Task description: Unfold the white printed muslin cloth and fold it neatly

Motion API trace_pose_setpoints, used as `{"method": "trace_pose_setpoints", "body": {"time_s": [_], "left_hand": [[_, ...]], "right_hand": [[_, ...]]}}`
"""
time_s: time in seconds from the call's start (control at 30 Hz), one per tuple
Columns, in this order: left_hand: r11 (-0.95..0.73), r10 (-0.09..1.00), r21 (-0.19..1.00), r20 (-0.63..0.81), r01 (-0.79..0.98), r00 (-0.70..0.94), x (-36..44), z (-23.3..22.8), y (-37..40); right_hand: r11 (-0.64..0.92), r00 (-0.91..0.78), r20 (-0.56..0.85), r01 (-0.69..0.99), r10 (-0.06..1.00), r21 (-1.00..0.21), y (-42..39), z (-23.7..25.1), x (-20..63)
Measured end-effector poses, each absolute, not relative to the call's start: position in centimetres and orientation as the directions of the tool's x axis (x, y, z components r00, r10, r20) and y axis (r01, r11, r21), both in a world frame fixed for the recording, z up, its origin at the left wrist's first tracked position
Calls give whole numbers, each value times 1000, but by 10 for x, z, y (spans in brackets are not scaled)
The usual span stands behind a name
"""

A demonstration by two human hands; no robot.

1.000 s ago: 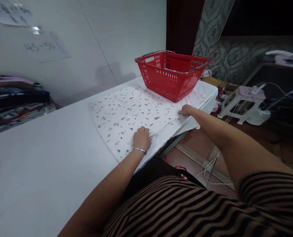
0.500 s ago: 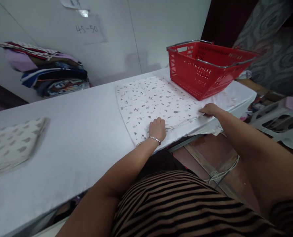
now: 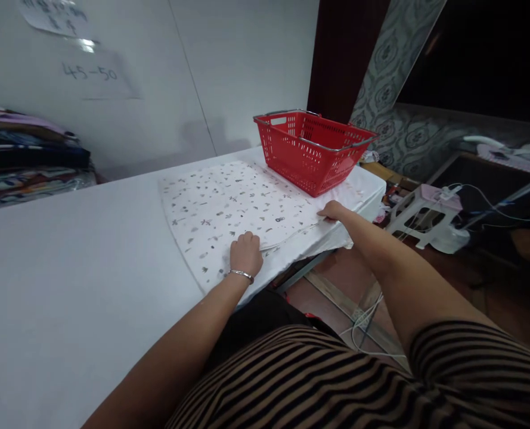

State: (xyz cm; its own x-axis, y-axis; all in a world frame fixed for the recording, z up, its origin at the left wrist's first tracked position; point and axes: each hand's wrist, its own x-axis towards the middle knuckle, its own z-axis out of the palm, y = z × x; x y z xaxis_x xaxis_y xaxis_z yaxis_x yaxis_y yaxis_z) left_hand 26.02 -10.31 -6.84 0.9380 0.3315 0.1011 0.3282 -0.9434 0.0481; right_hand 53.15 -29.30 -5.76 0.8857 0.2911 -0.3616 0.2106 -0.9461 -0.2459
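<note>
Both hands, left [image 3: 245, 253] & right [image 3: 331, 210], pinch near edge of printed cloth [image 3: 233, 205].

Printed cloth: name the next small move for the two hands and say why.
Probably lift the near edge and fold it away toward the wall. Both hands, left hand and right hand, already rest on that edge of the cloth, which lies flat on the table, apart from the basket.

Standing against a white wall [image 3: 229, 53], with a taped paper note [image 3: 97, 74] shining there; sitting on the brown floor [image 3: 470, 280], a white stool [image 3: 419, 211].
</note>
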Motion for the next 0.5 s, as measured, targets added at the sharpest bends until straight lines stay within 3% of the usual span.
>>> {"method": "trace_pose_setpoints", "body": {"time_s": [0.3,0.43,0.5], "left_hand": [[-916,400,75,101,394,911,257,-75,-103],[-911,412,84,106,404,905,254,-78,-101],[-911,411,85,107,403,905,253,-78,-101]], "right_hand": [[-961,896,-346,250,277,-120,-282,-60,522],[-966,910,-331,215,251,-140,-278,-58,526],[-965,922,-319,157,220,-210,-278,-56,526]]}}
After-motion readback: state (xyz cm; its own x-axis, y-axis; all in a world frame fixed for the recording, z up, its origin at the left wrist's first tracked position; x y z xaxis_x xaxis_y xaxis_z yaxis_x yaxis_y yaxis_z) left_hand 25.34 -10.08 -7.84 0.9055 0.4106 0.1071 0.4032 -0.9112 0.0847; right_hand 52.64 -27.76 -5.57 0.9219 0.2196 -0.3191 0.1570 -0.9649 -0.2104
